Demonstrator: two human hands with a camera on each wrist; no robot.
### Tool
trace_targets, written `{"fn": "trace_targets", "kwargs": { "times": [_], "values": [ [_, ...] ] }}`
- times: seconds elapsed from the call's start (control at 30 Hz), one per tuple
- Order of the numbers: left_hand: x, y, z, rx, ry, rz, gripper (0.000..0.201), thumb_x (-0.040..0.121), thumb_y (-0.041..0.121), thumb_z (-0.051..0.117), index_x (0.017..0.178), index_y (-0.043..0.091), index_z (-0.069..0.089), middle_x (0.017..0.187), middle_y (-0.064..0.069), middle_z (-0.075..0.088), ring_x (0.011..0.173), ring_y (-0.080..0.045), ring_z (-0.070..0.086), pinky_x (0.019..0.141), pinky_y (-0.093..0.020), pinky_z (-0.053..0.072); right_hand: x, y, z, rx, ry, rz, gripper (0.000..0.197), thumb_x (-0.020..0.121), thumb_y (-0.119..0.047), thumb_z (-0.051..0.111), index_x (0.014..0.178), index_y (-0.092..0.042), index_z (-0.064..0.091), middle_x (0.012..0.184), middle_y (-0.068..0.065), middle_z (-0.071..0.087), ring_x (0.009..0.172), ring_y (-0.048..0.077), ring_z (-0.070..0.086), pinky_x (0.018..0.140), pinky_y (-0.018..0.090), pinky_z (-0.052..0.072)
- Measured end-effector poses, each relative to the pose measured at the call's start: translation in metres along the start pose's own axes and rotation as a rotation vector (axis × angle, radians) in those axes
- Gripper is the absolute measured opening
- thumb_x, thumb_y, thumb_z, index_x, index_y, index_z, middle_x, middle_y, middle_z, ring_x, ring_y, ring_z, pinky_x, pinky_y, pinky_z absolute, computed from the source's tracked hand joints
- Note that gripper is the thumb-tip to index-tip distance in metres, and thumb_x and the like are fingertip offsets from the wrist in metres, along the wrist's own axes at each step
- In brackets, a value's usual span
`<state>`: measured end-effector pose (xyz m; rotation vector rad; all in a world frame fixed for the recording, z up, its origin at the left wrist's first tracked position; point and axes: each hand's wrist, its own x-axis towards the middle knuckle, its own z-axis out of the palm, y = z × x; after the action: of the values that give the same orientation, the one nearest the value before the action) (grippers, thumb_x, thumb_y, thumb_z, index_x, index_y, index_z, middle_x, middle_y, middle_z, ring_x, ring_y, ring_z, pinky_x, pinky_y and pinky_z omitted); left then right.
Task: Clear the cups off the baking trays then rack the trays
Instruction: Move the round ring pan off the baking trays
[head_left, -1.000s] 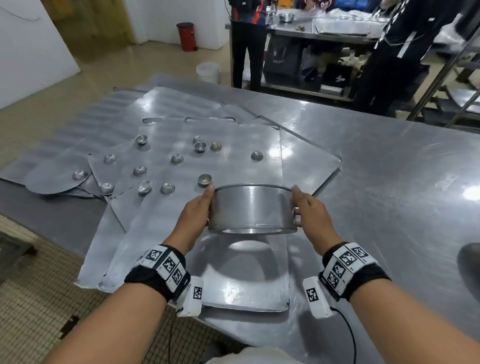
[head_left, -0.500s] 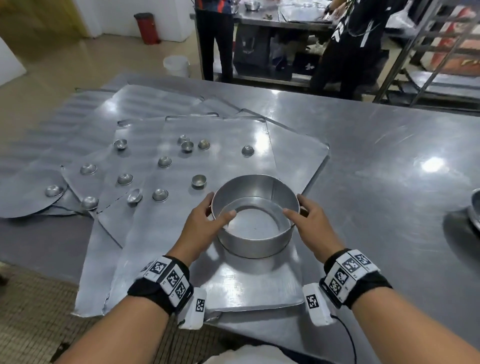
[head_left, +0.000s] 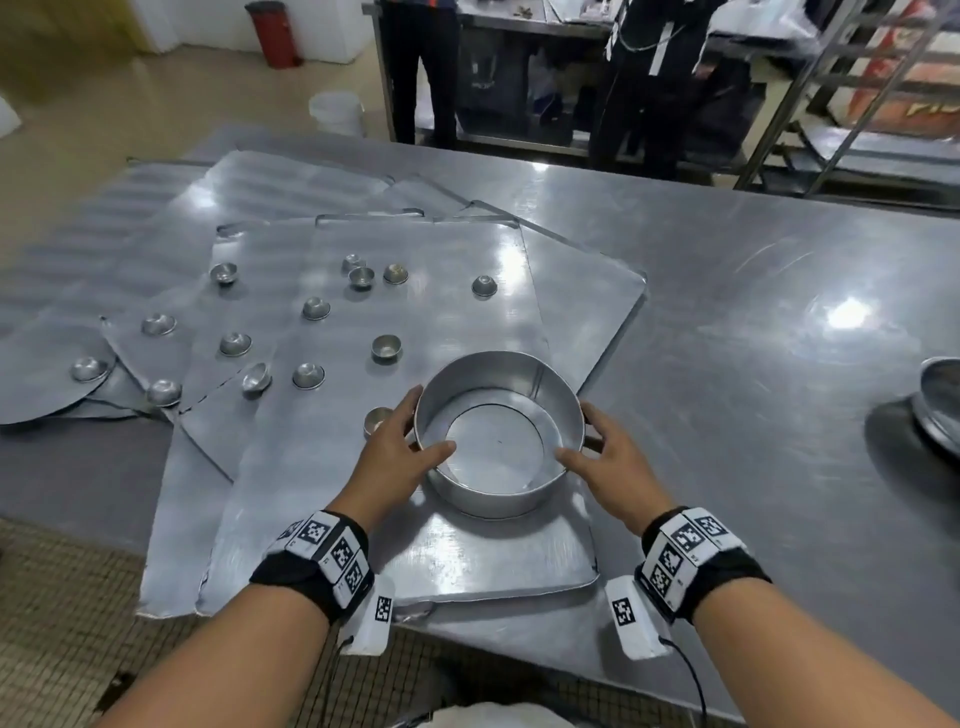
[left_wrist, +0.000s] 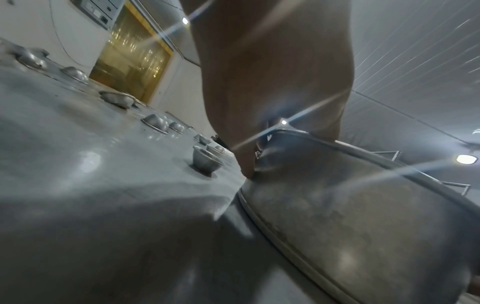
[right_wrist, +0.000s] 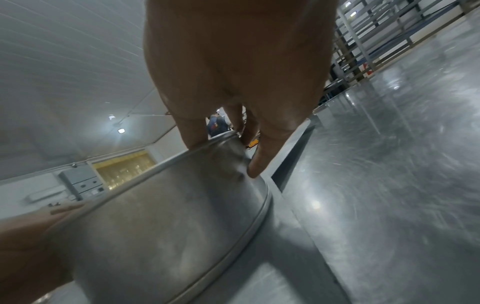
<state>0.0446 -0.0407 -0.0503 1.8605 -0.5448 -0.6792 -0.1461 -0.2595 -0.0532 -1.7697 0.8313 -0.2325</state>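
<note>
A round metal pan (head_left: 498, 493) stands upright on the near end of the top baking tray (head_left: 467, 566). My left hand (head_left: 402, 449) holds its left rim, thumb hooked inside, fingers on the outer wall (left_wrist: 363, 216). My right hand (head_left: 597, 449) holds the right side the same way, its fingertips (right_wrist: 255, 164) against the pan wall (right_wrist: 168, 205). Several small metal cups (head_left: 387, 347) lie scattered over the overlapping trays (head_left: 270, 197); some are upside down (head_left: 308, 375). One cup (head_left: 375, 417) sits just beyond my left fingers, partly hidden.
The trays fan out over the left half of a steel table (head_left: 753, 338). A metal bowl (head_left: 940, 405) sits at the right edge. Two people (head_left: 649, 78) stand behind the table, and a metal rack (head_left: 831, 104) stands at the back right.
The pan, held up and tilted toward me a second ago, has come down onto the top tray and now stands flat. Both hands stay on its sides.
</note>
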Motion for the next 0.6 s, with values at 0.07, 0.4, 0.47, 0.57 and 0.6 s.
{"fn": "trace_targets", "kwargs": {
  "times": [0.07,0.4,0.47,0.57,0.6],
  "values": [
    [0.000,-0.001,-0.002,0.037,0.010,-0.004,0.079,0.088,0.021,0.078,0.154,0.032,0.036,0.117,0.027,0.046,0.121,0.000,0.055,0.097,-0.015,0.044,0.004,0.001,-0.002,-0.025,-0.020,-0.027,0.073,0.083,-0.031,0.079,0.147,-0.037,0.043,0.135,-0.011,0.059,0.119,0.006,0.060,0.097,0.034,0.053],
    [-0.013,0.014,0.000,0.201,0.096,-0.049,0.087,0.075,0.039,0.072,0.153,0.039,0.032,0.139,0.006,0.048,0.116,-0.012,0.059,0.104,-0.042,0.049,0.022,-0.001,-0.013,-0.155,-0.174,-0.090,0.082,0.081,-0.040,0.081,0.149,-0.035,0.036,0.135,-0.005,0.056,0.115,0.015,0.061,0.071,0.021,0.053],
    [-0.016,0.016,-0.001,0.225,0.106,-0.050,0.086,0.076,0.044,0.073,0.152,0.041,0.032,0.139,0.006,0.051,0.115,-0.012,0.061,0.100,-0.043,0.052,0.024,-0.005,-0.015,-0.239,-0.174,-0.108,0.086,0.081,-0.041,0.081,0.152,-0.031,0.034,0.143,-0.001,0.050,0.123,0.018,0.057,0.088,0.030,0.052],
    [-0.015,0.015,-0.008,0.297,0.121,-0.062,0.083,0.077,0.052,0.075,0.149,0.037,0.038,0.133,0.004,0.058,0.110,-0.012,0.064,0.090,-0.036,0.057,0.024,-0.021,-0.016,-0.406,-0.135,-0.153,0.091,0.082,-0.039,0.081,0.156,-0.019,0.031,0.152,0.005,0.037,0.140,0.022,0.039,0.113,0.036,0.034],
    [-0.014,0.015,-0.012,0.321,0.128,-0.061,0.078,0.078,0.050,0.076,0.147,0.032,0.044,0.127,0.002,0.062,0.106,-0.011,0.065,0.082,-0.026,0.058,0.024,-0.029,-0.016,-0.444,-0.125,-0.183,0.089,0.082,-0.039,0.080,0.155,-0.019,0.033,0.153,0.006,0.037,0.141,0.023,0.036,0.114,0.036,0.032]
  ]
}}
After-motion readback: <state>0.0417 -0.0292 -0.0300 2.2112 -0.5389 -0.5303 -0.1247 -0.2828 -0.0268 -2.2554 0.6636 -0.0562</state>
